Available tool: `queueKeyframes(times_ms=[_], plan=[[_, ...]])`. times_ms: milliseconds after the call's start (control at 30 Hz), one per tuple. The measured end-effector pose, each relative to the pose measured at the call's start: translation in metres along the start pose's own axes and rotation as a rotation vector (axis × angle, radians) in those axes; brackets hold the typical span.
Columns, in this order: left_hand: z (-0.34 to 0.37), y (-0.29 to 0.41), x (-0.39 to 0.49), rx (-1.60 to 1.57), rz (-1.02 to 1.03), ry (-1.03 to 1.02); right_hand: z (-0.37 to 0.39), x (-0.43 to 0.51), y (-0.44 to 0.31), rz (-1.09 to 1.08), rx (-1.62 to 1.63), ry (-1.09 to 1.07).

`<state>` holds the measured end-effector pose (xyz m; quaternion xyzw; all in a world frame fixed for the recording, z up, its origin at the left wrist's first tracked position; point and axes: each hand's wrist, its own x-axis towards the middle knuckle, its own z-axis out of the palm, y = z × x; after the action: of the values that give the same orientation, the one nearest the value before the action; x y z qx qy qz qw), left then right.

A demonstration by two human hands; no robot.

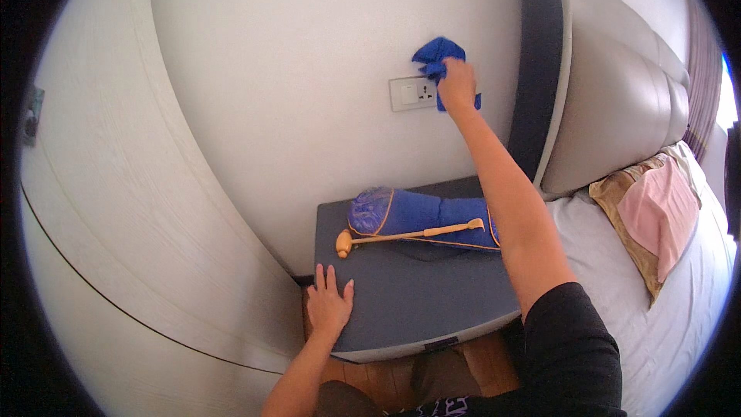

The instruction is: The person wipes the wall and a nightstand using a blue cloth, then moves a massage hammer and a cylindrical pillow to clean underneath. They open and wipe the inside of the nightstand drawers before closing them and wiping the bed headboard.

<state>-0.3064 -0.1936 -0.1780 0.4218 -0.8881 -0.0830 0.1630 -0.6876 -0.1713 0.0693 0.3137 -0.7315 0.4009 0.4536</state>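
Observation:
A blue cloth (439, 51) is bunched in my right hand (458, 82), up against the white wall. It lies just above and over the right end of a wall plate (399, 95) with a switch and a socket. Fingers spread, my left hand (330, 304) rests on the left edge of a dark grey nightstand top (405, 295). Behind that hand lies a wooden massage hammer (399, 237) with a scratcher end. It leans along a blue zippered bag (414, 211) with orange piping and a clear plastic end.
On the right stands a bed with a padded headboard (613, 110), a light sheet (584, 243) and a pink cloth (660, 202) on a pillow. A white wardrobe (145, 202) closes in the left side. Wooden floor (382, 379) shows below the nightstand.

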Motion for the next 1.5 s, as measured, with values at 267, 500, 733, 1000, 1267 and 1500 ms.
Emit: queueKeyframes(times_ms=[267, 500, 733, 1000, 1267, 1500], plan=[[0.006, -0.002, 0.000, 0.012, 0.018, 0.054, 0.023, 0.003, -0.010, -0.021, -0.201, -0.306], [0.004, -0.003, 0.000, -0.002, 0.021, 0.040, 0.066, -0.031, -0.108, -0.169, 0.113, -0.554], [-0.002, -0.001, 0.000, -0.012, -0.002, -0.009, 0.065, -0.073, -0.195, -0.406, 0.645, -0.673], [-0.001, 0.000, 0.000, -0.019, -0.004, 0.001, -0.005, 0.009, -0.023, -0.108, 0.113, 0.319], [0.001, 0.000, 0.000, -0.005, -0.002, 0.003, 0.028, -0.006, 0.007, -0.176, -0.197, -0.112], [0.004, -0.001, 0.001, 0.024, 0.017, 0.020, 0.049, -0.007, -0.048, -0.327, -0.036, -0.217]])
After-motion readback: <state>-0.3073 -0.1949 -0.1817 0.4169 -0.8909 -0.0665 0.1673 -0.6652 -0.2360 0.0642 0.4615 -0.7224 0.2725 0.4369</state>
